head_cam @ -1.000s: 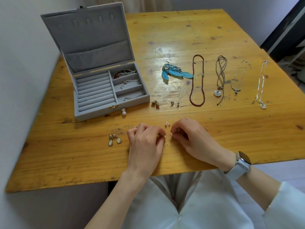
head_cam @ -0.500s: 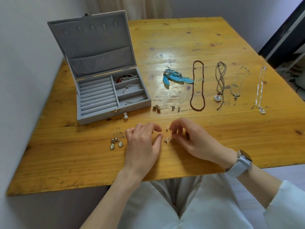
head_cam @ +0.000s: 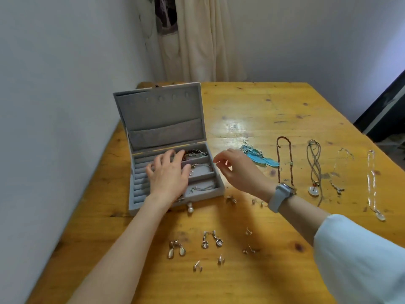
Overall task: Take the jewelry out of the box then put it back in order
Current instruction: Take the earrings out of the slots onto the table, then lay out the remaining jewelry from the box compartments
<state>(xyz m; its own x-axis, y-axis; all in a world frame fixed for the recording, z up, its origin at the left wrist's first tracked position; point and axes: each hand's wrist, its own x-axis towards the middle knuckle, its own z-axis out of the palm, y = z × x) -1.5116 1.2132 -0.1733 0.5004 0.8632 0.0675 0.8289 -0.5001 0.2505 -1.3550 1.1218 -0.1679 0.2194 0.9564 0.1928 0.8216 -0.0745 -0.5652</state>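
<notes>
A grey felt jewelry box sits open on the left part of the yellow wooden table, with its lid standing up at the back. The left side of the box has long ring rows, and the right side has three small trays. Each tray has some jewelry in it (thin chains, and something red in the far one).

The left hand lies over the box with its fingers spread out flat. The fingertips reach the far tray. It is hard to tell if they touch the jewelry there.

A white pearl earring lies just in front of the box. Nearer the person, small silver earrings lie in pairs on the table, with a pair of pale drop-shaped earrings at the left.

The right hand hangs in the air just right of the box. Its fingers are loosely bent and hold nothing. A pale blue watch is on that wrist.

Past the hand lie blue feather earrings. Then come four necklaces laid out in a row: a dark red bead necklace, a grey cord necklace with a round white stone, a thin silver chain, and a clear shiny chain.
</notes>
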